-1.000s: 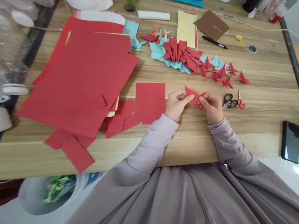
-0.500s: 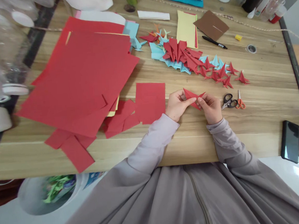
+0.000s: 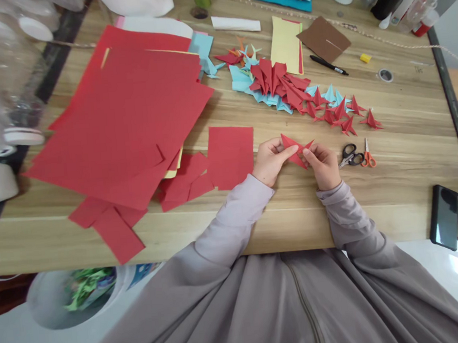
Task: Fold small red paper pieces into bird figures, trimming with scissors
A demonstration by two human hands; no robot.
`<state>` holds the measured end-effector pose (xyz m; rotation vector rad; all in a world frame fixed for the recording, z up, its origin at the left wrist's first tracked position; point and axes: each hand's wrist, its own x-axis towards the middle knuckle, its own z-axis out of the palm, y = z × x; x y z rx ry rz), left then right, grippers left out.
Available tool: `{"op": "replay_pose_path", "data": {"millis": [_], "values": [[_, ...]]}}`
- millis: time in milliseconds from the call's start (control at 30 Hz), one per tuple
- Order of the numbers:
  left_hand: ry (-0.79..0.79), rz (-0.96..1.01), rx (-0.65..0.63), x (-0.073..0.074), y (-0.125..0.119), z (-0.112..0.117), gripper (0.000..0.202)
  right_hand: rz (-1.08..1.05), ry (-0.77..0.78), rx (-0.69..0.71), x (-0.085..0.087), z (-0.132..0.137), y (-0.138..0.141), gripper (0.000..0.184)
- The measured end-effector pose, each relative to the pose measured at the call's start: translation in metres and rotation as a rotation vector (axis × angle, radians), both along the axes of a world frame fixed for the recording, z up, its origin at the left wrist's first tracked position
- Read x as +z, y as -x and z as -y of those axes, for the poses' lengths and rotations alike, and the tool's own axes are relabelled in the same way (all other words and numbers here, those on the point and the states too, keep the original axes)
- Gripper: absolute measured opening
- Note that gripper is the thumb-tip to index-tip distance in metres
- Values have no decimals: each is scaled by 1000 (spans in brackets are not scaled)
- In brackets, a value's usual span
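Observation:
Between both hands is a folded red paper piece point(image 3: 289, 143) with pointed ends, resembling an unfinished paper crane. My left hand point(image 3: 271, 160) pinches its left side, the thumb lying across the paper. At its right side my right hand point(image 3: 322, 165) grips it between thumb and fingers. Part of the paper is covered by the fingers. Left of my hands lies a red paper square point(image 3: 231, 158). Folded red paper cranes point(image 3: 340, 109) are spread beyond my hands, beside a row of nested red folded pieces point(image 3: 271, 77) and light blue ones point(image 3: 241, 79).
Large red sheets point(image 3: 129, 116) cover the left of the table point(image 3: 404, 184). Black scissors point(image 3: 350, 154) and orange scissors point(image 3: 368, 155) lie right of my hands. A phone point(image 3: 445, 217) rests at the right front edge. A bin point(image 3: 45, 302) stands below on the left.
My left thumb has shifted slightly up and left on the red paper. The right thumb and fingers have moved a little. Both hands keep their hold; the table things stay put.

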<state>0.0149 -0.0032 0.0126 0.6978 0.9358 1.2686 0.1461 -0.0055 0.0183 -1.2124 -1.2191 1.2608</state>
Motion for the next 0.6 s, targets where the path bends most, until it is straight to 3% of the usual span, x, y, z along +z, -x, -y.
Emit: {"op": "replay_pose_path", "data": {"millis": [600], "values": [[-27, -138, 4, -2, 2, 0, 23, 31, -22, -19, -3, 2, -3, 43]]}}
